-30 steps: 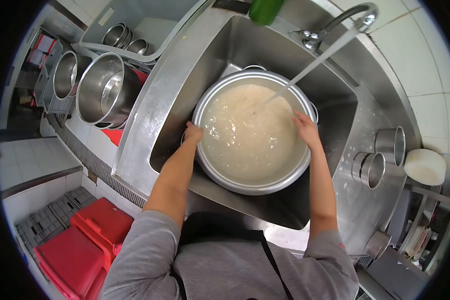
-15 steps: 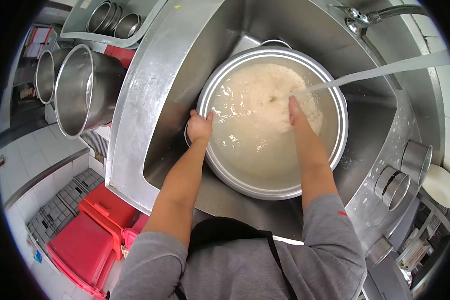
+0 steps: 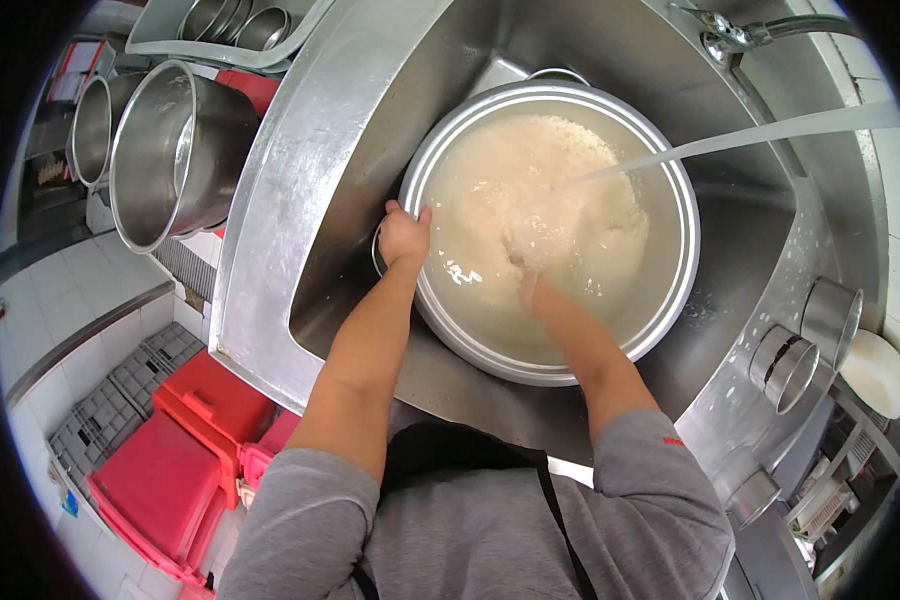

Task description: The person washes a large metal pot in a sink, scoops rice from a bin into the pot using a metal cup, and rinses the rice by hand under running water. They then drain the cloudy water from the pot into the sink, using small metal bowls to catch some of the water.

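A large round metal pot point(image 3: 685, 235) stands in a steel sink, holding cloudy water over pale grains that look like rice point(image 3: 570, 145). My left hand point(image 3: 406, 238) is closed on the pot's left rim, thumb on top. In the lower middle of the pot, my right hand point(image 3: 528, 278) is under the cloudy water, its fingers hidden. A stream of water point(image 3: 730, 143) enters from the right and lands among the grains.
The sink's broad steel edge point(image 3: 270, 200) runs along the left. Beyond it are a deep steel pot point(image 3: 185, 155) and a tub of bowls point(image 3: 150, 45). Red bins point(image 3: 160, 485) sit lower left. A tap point(image 3: 730, 38) is upper right; small steel containers point(image 3: 785, 370) stand at right.
My right hand has moved left and down through the water, and its fingers have gone out of sight. My left hand stays on the rim. The view has shifted slightly.
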A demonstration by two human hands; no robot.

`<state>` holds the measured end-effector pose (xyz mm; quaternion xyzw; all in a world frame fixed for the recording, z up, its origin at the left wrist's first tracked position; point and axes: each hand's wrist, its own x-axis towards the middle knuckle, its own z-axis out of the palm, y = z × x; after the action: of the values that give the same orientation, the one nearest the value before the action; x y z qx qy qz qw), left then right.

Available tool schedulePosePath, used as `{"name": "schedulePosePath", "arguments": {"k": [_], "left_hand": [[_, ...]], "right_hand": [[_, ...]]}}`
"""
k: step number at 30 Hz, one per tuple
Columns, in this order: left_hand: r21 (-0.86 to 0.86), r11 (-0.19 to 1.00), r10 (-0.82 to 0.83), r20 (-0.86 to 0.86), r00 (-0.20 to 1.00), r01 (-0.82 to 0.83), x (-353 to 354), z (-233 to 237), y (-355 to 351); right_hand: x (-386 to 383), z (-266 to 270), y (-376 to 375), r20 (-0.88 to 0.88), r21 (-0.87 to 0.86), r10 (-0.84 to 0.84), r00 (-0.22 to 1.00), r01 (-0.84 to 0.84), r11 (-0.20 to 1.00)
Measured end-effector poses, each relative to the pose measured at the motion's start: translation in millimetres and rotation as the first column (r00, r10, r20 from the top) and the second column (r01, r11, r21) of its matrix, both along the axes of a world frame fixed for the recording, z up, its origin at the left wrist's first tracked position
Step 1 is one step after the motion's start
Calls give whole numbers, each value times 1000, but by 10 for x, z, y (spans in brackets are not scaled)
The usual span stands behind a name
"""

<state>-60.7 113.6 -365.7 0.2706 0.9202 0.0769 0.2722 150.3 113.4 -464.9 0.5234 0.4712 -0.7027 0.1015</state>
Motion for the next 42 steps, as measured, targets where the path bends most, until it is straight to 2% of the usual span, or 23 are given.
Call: {"name": "schedulePosePath", "arguments": {"k": [2, 4, 8, 13, 19, 23, 25, 26, 28, 31, 34, 36, 39, 42], "left_hand": [[-1, 1000, -5, -22, 1000, 5, 0, -67, -14], [-9, 1000, -1, -22, 1000, 1, 16, -49, -19], [3, 1000, -7, -43, 999, 8, 48, -47, -38], [4, 1000, 1, -55, 999, -1, 64, -6, -26], [8, 1000, -7, -50, 999, 8, 56, -10, -36], [16, 1000, -7, -32, 999, 8, 57, 13, -39], [21, 1000, -10, -35, 999, 11, 57, -16, -42], [23, 1000, -13, -36, 999, 14, 55, -25, -47], [29, 999, -14, -43, 999, 16, 51, -17, -47], [18, 1000, 11, -24, 1000, -10, 70, 16, -30], [40, 999, 4, -54, 999, -1, 70, -16, -45], [30, 1000, 7, -51, 999, -5, 60, -36, -48], [33, 999, 16, -30, 999, -15, 79, 0, -18], [9, 1000, 14, -24, 1000, -13, 47, -28, -68]], "right_hand": [[-46, -6, -166, 42, 187, 250, 967, -253, 949], [-135, -50, -209, 108, 311, 400, 910, -413, 856], [-234, -122, 83, 212, 400, 517, 829, -556, 729], [-393, -66, 750, 353, 408, 620, 701, -711, 572], [-485, 88, 1376, 561, 334, 647, 517, -856, 394], [-182, 266, 1721, 829, 259, 435, 353, -930, 262], [-3, 879, 1749, 763, 439, 332, 554, -822, 363], [168, 885, 1730, 769, 440, 280, 575, -793, 421], [506, 846, 1663, 781, 444, 169, 601, -725, 527], [814, 998, 1241, 855, 401, 59, 516, -728, 556], [934, 864, 664, 812, 492, -128, 570, -548, 677], [1139, 61, 343, 847, 317, 194, 495, -763, 564], [807, 74, 25, 740, 238, 401, 540, -768, 595], [187, 134, -306, 553, 156, 611, 567, -790, 592]]}}
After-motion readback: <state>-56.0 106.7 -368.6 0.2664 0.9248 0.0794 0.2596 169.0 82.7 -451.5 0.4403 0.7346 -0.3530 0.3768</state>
